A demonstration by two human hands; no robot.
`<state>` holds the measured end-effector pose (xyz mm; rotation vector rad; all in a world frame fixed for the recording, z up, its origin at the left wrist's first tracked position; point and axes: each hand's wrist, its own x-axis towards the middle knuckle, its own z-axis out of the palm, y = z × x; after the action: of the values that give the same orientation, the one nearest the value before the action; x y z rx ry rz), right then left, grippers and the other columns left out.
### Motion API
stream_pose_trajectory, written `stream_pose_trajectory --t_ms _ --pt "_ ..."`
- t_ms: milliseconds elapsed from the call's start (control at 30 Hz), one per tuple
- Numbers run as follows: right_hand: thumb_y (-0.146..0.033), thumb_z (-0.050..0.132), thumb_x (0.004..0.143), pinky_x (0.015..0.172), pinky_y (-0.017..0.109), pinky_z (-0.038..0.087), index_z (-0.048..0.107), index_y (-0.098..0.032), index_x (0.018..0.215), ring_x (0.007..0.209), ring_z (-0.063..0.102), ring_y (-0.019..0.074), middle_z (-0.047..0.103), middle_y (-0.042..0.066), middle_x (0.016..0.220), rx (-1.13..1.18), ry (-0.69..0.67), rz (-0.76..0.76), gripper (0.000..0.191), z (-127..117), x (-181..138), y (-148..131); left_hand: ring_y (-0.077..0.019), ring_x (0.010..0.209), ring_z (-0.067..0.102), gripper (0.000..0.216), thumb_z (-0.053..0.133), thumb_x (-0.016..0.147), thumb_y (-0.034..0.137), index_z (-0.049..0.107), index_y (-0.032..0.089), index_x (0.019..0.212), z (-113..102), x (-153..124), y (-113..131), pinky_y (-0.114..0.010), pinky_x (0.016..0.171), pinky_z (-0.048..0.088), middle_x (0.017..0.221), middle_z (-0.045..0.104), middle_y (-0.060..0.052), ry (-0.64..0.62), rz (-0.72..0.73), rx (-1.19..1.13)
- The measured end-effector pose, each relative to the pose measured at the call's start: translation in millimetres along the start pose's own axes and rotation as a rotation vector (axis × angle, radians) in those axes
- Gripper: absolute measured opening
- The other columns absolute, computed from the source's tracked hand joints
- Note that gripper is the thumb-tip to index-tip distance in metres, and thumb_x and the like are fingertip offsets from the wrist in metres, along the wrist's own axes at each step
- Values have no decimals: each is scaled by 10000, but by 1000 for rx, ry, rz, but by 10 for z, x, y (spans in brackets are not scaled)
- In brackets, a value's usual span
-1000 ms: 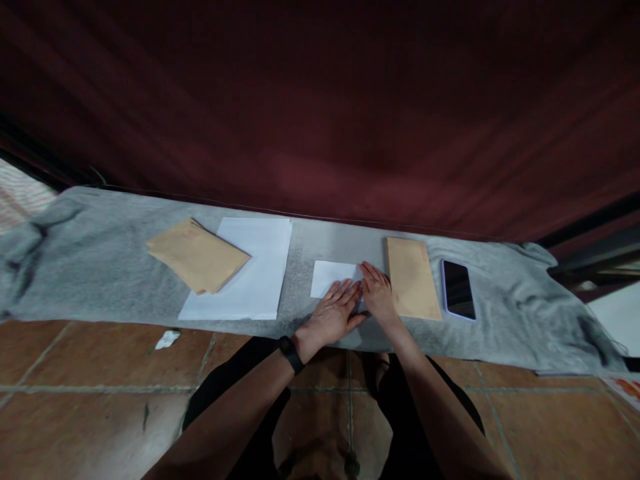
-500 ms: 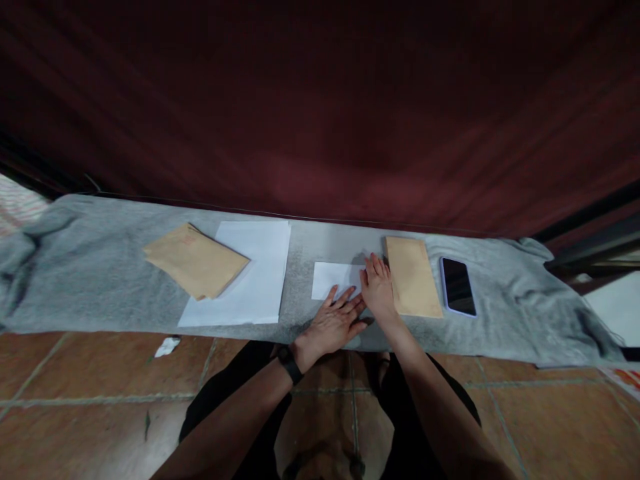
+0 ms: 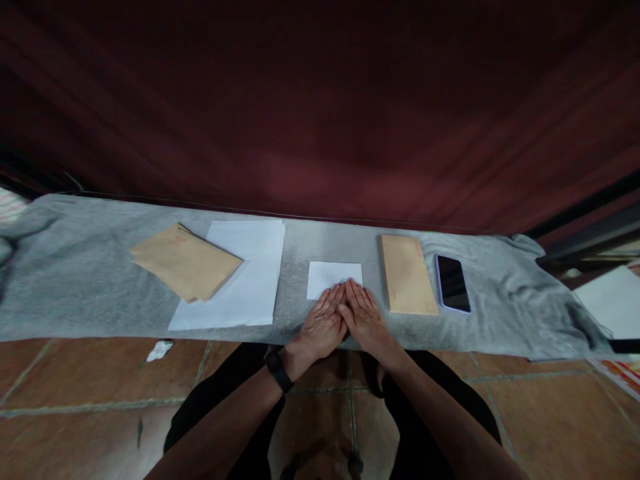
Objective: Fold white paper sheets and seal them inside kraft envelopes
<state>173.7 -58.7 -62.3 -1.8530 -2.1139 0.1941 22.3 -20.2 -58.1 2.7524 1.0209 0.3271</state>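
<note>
A small folded white paper [image 3: 330,275] lies flat on the grey cloth in the middle. My left hand [image 3: 325,321], with a dark band at the wrist, rests flat with its fingertips on the paper's near edge. Beside it, touching, lies my right hand [image 3: 365,319], its fingers stretched out over the paper's near right corner. Neither hand grips anything. The near right part of the paper is hidden under the fingers.
To the left, several brown envelopes [image 3: 183,263] lie partly on a stack of white sheets [image 3: 255,293]. On the right are a stack of brown envelopes [image 3: 407,277] and a phone [image 3: 453,283]. A dark red curtain [image 3: 320,133] hangs behind the grey cloth [image 3: 75,267].
My right hand has moved from the paper's right end toward me and now lies against my left hand. The fingers of my left hand have drawn closer together.
</note>
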Motion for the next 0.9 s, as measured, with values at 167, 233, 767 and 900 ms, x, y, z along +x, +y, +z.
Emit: stream_pose_trajectory --t_ms 167,233,767,900 --pt "-425 290 1073 1251 479 224 248 -96 1589 1532 249 244 286 143 1642 -80 19 -30 614 -5 -73 36 -239 1538 211 587 301 1014 267 272 70 1566 -22 -74 -83 -465 1266 209 1631 304 -161 32 -96 59" --pt "-437 326 1066 1246 485 231 250 -96 1589 1526 264 257 292 147 1639 -99 46 -24 629 -5 -103 47 -245 1537 213 604 317 1011 281 249 72 1574 -24 -91 -137 -462 1263 220 1631 301 -166 56 -138 75" --pt "-458 415 1036 1242 507 245 325 -49 1555 1508 302 302 330 189 1614 -123 75 23 667 -85 -220 13 -252 1542 201 580 258 1039 330 342 58 1543 -258 171 -192 -494 1274 189 1627 308 -157 129 -279 19" --pt "-407 462 1020 1246 507 245 472 -38 1472 1490 344 304 437 208 1551 -96 14 -51 583 -71 -244 -17 -129 1523 252 534 191 1075 371 413 190 1526 -301 297 -42 -369 1270 238 1616 368 -36 -69 93 -148"
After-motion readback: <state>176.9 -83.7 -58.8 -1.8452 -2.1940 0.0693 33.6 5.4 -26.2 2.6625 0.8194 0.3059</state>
